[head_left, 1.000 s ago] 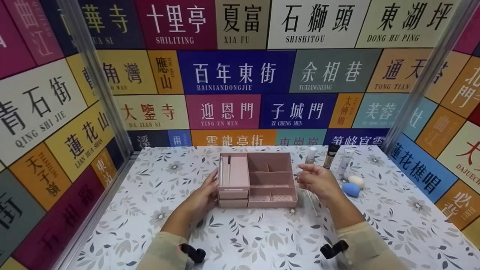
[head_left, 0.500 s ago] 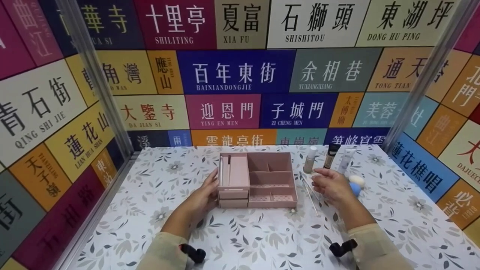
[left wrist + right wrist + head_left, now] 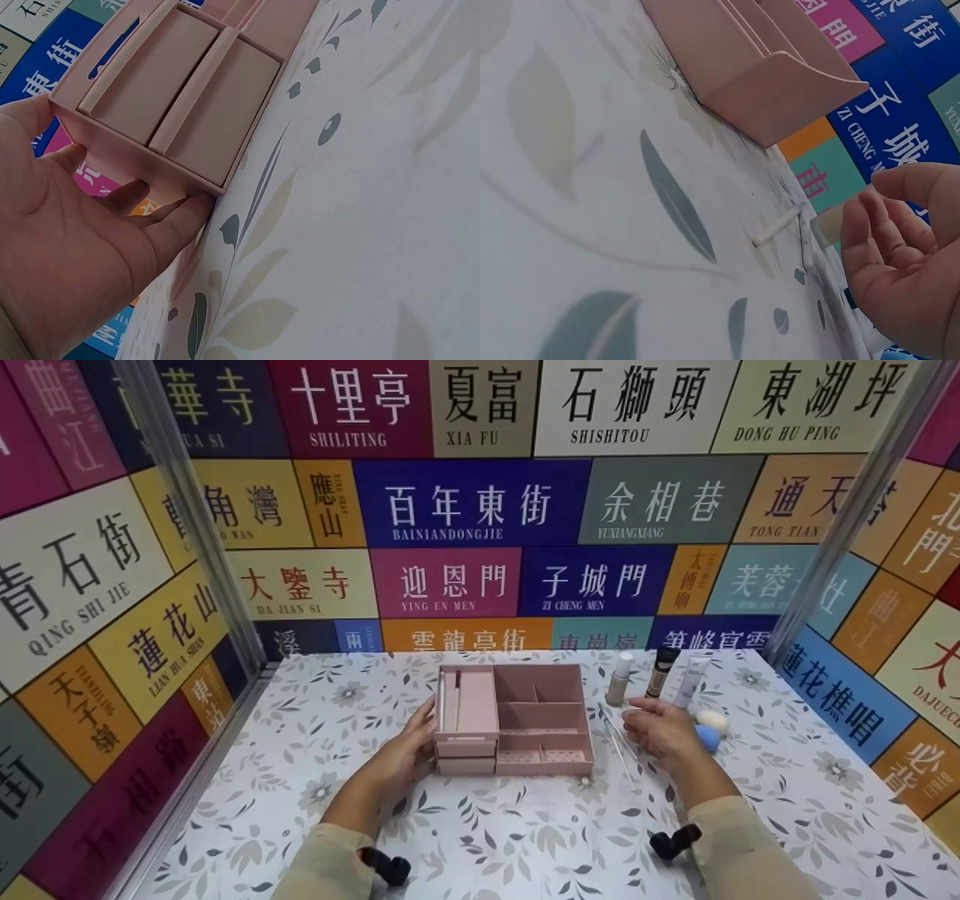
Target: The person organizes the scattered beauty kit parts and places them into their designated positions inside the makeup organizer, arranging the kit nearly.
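Observation:
A pink desktop organizer (image 3: 544, 686) stands mid-table, with small drawers (image 3: 217, 97) at its front left and divided compartments on its right. Two slim brushes (image 3: 458, 690) lie in its top-left tray. My left hand (image 3: 409, 746) rests its fingertips along the organizer's left side; the left wrist view shows the thumb high on that wall and the other fingers (image 3: 184, 229) lower down. To the right of the organizer, my right hand (image 3: 664, 731) is held with loosely bent fingers and nothing between them. Thin pale sticks (image 3: 621, 746) lie on the table just left of it.
Behind the right hand stand a small white-capped bottle (image 3: 619, 682), a black-capped tube (image 3: 660, 675) and a pale tube (image 3: 691, 679). A cream sponge (image 3: 714, 723) and a blue sponge (image 3: 708, 738) lie to its right. Sign-printed panels (image 3: 472, 502) wall the floral-covered table (image 3: 517, 840).
My right hand has moved away from the organizer's right edge, rightward toward the sponges, then stayed nearly in place. The left hand and organizer look unchanged.

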Action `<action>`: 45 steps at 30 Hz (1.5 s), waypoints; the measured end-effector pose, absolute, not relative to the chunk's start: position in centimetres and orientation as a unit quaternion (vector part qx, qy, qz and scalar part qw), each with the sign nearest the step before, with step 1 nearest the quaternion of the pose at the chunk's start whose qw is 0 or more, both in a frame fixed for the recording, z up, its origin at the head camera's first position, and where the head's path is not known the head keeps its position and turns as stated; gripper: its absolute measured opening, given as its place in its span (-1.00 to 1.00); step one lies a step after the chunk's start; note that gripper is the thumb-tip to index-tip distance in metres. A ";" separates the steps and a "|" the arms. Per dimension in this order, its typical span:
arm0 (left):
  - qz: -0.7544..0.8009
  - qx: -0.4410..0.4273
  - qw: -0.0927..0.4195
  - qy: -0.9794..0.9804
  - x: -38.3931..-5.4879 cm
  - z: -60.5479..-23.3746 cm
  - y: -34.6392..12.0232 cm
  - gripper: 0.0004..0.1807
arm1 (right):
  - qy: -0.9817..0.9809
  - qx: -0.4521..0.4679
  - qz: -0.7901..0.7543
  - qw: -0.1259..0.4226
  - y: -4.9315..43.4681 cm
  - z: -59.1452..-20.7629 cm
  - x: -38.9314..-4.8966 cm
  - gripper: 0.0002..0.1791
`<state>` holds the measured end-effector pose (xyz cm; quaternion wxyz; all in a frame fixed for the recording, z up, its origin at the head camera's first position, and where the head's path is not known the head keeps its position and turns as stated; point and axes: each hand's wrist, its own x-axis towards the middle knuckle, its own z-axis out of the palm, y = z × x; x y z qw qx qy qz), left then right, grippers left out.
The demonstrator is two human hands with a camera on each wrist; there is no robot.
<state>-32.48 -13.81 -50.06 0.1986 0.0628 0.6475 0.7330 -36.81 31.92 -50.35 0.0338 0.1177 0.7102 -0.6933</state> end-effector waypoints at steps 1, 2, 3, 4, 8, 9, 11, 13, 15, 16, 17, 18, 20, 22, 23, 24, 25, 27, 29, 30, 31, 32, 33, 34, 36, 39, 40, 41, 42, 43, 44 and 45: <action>0.733 0.061 0.199 0.648 -32.5 -50.0 -13.8 -0.32 | 0.716 0.118 -0.687 0.036 32.0 -50.5 -36.9 -0.43; 0.732 0.061 0.200 0.648 -32.5 -50.0 -13.8 -0.32 | 0.721 0.117 -0.682 0.038 32.1 -50.7 -37.0 -0.37; 0.730 0.060 0.199 0.651 -32.5 -50.0 -13.7 -0.31 | 0.725 0.117 -0.678 0.038 32.2 -50.8 -37.1 -0.34; 0.731 0.055 0.200 0.650 -32.5 -50.0 -13.7 -0.32 | 0.727 0.116 -0.676 0.038 32.2 -50.9 -37.1 -0.31; 0.729 0.047 0.199 0.653 -32.5 -49.9 -13.6 -0.31 | 0.739 0.119 -0.663 0.032 32.3 -51.4 -37.1 -0.29; 0.728 0.045 0.199 0.654 -32.5 -49.9 -13.6 -0.32 | 0.743 0.120 -0.658 0.030 32.3 -51.5 -37.1 -0.29; 0.728 0.044 0.201 0.654 -32.5 -49.8 -13.6 -0.31 | 0.754 0.122 -0.644 0.028 32.4 -51.6 -37.0 -0.30; 0.727 0.042 0.203 0.654 -32.5 -49.8 -13.6 -0.32 | 0.768 0.124 -0.628 0.024 32.4 -51.6 -37.0 -0.31; 0.727 0.040 0.205 0.654 -32.5 -49.7 -13.7 -0.32 | 0.783 0.123 -0.609 0.022 32.5 -51.6 -37.0 -0.33; 0.727 0.039 0.205 0.654 -32.6 -49.7 -13.7 -0.32 | 0.789 0.122 -0.602 0.020 32.5 -51.6 -37.0 -0.34; 0.726 0.042 0.204 0.656 -32.6 -49.7 -13.7 -0.32 | 0.796 0.117 -0.594 0.020 32.5 -51.5 -37.0 -0.34; 0.725 0.041 0.204 0.656 -32.6 -49.7 -13.7 -0.33 | 0.801 0.114 -0.587 0.019 32.4 -51.5 -36.9 -0.35; 0.724 0.041 0.204 0.658 -32.6 -49.7 -13.8 -0.33 | 0.812 0.106 -0.574 0.015 32.4 -51.6 -36.9 -0.36; 0.722 0.041 0.205 0.659 -32.7 -49.6 -13.8 -0.33 | 0.821 0.099 -0.562 0.011 32.3 -51.6 -36.9 -0.36; 0.722 0.041 0.205 0.660 -32.6 -49.6 -13.8 -0.33 | 0.825 0.092 -0.557 0.010 32.4 -51.6 -36.9 -0.35; 0.723 0.038 0.206 0.658 -32.6 -49.6 -13.8 -0.33 | 0.828 0.092 -0.553 0.010 32.3 -51.6 -36.8 -0.35; 0.723 0.038 0.206 0.658 -32.6 -49.6 -13.8 -0.33 | 0.831 0.090 -0.549 0.011 32.3 -51.6 -36.8 -0.34; 0.726 0.042 0.205 0.655 -32.6 -49.6 -13.8 -0.32 | 0.834 0.088 -0.544 0.018 32.3 -51.6 -36.8 -0.32; 0.728 0.049 0.204 0.653 -32.6 -49.7 -13.8 -0.31 | 0.841 0.084 -0.534 0.026 32.3 -51.6 -36.9 -0.30; 0.729 0.051 0.203 0.652 -32.5 -49.7 -13.8 -0.30 | 0.842 0.087 -0.531 0.029 32.2 -51.6 -36.9 -0.31; 0.729 0.053 0.203 0.652 -32.5 -49.8 -13.8 -0.30 | 0.845 0.086 -0.526 0.032 32.2 -51.6 -36.9 -0.31; 0.730 0.054 0.202 0.651 -32.4 -49.8 -13.8 -0.30 | 0.849 0.085 -0.521 0.033 32.1 -51.6 -36.9 -0.32; 0.730 0.056 0.202 0.650 -32.4 -49.8 -13.8 -0.30 | 0.853 0.083 -0.515 0.034 32.1 -51.6 -36.9 -0.32; 0.730 0.054 0.201 0.651 -32.4 -49.8 -13.9 -0.30 | 0.857 0.083 -0.508 0.032 32.0 -51.6 -36.9 -0.33; 0.730 0.051 0.202 0.651 -32.4 -49.9 -13.9 -0.30 | 0.865 0.082 -0.495 0.032 31.9 -51.5 -36.9 -0.34; 0.729 0.052 0.203 0.652 -32.4 -49.9 -13.9 -0.31 | 0.881 0.084 -0.465 0.031 31.8 -51.2 -36.8 -0.36; 0.729 0.053 0.203 0.652 -32.4 -50.0 -13.9 -0.32 | 0.886 0.083 -0.456 0.032 31.8 -51.2 -36.8 -0.37; 0.729 0.053 0.204 0.652 -32.4 -50.0 -13.9 -0.32 | 0.890 0.085 -0.447 0.031 31.7 -51.1 -36.8 -0.37; 0.729 0.052 0.204 0.652 -32.4 -50.0 -13.9 -0.32 | 0.893 0.087 -0.440 0.030 31.7 -51.1 -36.9 -0.39; 0.728 0.053 0.204 0.652 -32.4 -50.0 -13.9 -0.32 | 0.896 0.089 -0.434 0.028 31.7 -51.0 -36.9 -0.40; 0.728 0.052 0.204 0.652 -32.5 -50.0 -13.9 -0.32 | 0.898 0.088 -0.430 0.027 31.7 -51.0 -36.9 -0.40; 0.729 0.053 0.204 0.652 -32.5 -50.0 -13.9 -0.32 | 0.900 0.087 -0.426 0.025 31.7 -51.1 -36.9 -0.41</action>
